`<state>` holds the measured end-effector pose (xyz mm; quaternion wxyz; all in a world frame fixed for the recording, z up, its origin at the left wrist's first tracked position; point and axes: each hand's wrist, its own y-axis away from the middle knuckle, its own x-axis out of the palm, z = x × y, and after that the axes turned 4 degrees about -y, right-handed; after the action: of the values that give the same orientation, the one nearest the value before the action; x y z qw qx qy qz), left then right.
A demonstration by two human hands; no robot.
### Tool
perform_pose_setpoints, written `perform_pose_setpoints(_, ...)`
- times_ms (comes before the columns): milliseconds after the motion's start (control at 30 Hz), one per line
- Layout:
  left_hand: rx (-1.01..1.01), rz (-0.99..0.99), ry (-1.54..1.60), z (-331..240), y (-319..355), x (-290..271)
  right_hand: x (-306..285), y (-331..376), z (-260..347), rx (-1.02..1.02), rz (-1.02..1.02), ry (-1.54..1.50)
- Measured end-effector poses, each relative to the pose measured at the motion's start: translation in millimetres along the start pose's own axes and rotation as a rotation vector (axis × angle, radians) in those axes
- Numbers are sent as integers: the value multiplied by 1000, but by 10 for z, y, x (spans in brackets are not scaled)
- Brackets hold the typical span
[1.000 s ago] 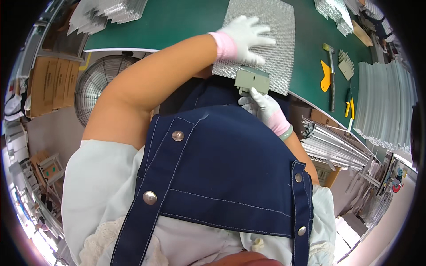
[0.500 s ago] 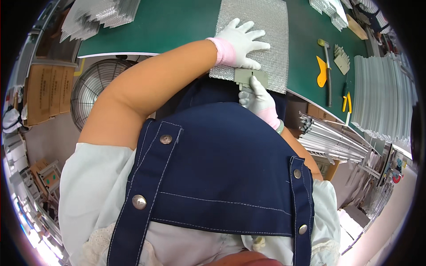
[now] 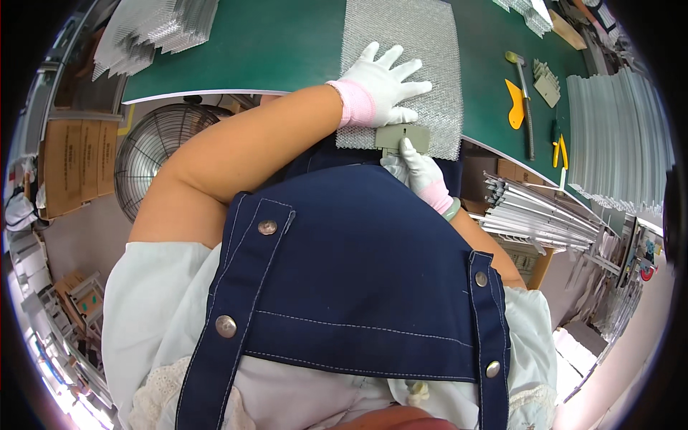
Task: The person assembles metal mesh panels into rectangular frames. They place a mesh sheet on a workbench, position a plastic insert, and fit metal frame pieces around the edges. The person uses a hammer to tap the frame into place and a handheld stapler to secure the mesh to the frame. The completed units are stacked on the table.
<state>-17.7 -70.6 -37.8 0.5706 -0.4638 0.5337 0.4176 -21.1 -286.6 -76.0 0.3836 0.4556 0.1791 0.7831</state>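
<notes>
A silvery, finely pleated mesh sheet (image 3: 423,57) lies lengthwise on the green table, its near end at the front edge. My left hand (image 3: 383,84), in a white glove with a pink cuff, rests on it with fingers spread flat. At the near end, my right hand (image 3: 421,166), gloved the same way, pinches a flat grey-green plastic plate (image 3: 394,135), thumb on top. The plate overlaps the sheet's near edge. The fingers of my right hand are partly hidden below it.
On the green table (image 3: 272,50) to the right lie a hammer (image 3: 524,100), a yellow scraper (image 3: 514,105), yellow-handled pliers (image 3: 560,152) and small grey-green plates (image 3: 547,84). Pleated stacks (image 3: 620,136) stand at far right, more pleated sheets (image 3: 158,29) at far left. A fan (image 3: 161,147) stands below left.
The view has shifted slightly, so the table and hands appear lower. My left hand stays spread on the sheet, and my right hand keeps hold of the plate at its near edge.
</notes>
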Motion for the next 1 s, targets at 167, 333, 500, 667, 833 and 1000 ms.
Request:
perform_pose_setpoints(167,-9,-22,-9,63,-98,20,90,-91,37,-96,13,-37)
perform_pose_setpoints(333,29,-32,11,130,-188,16,125,-47,187,46,99,-67)
perform_pose_setpoints(500,63,-16,134,-68,46,-365,300,801,849,-95,27,1248)
perform_pose_setpoints(667,164,34,85,-306,110,-327,170,2364,1810,-1295,615,1526)
perform_pose_setpoints(833,173,12,29,-136,-191,-210,299,2824,1689,-1612,359,1341)
perform_pose_setpoints(1000,188,-4,177,-83,-249,-192,116,3067,1651,-1588,313,1369)
